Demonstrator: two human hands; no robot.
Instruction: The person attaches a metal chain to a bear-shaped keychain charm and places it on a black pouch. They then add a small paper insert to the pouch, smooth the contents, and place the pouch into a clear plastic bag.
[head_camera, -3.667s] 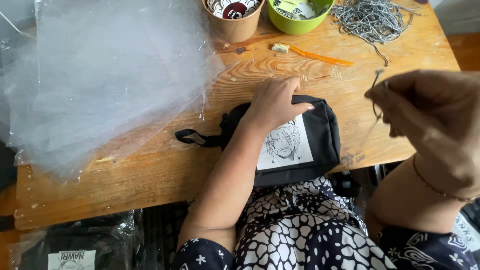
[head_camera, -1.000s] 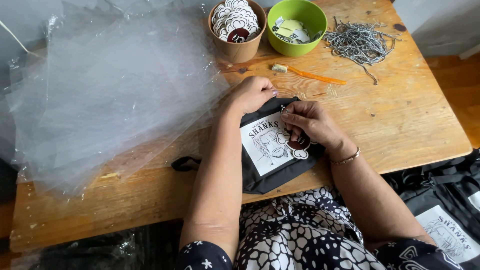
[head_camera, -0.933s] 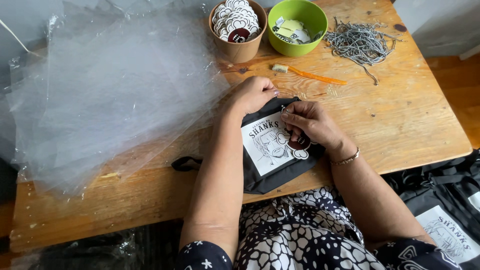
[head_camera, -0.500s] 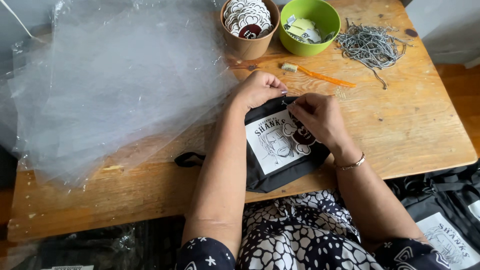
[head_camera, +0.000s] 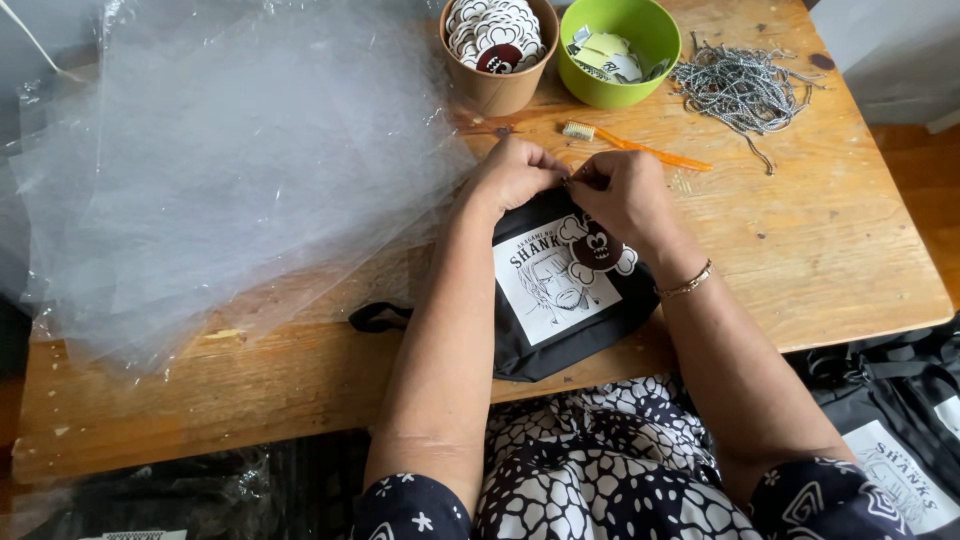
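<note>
Here, my left hand (head_camera: 515, 175) and right hand (head_camera: 625, 195) pinch together at the top edge of the black pouch (head_camera: 565, 295) on the wooden table (head_camera: 830, 240), best kept steady, fingertips close, for threading.

Both arms are bare from the short sleeves down. The top is dark navy with small white flower and star prints on the sleeves, and the lap is covered in a black-and-white pebble-like pattern. Right wrist has a thin gold-coloured bracelet (head_camera: 687, 285). No rings that I can make out.
</note>
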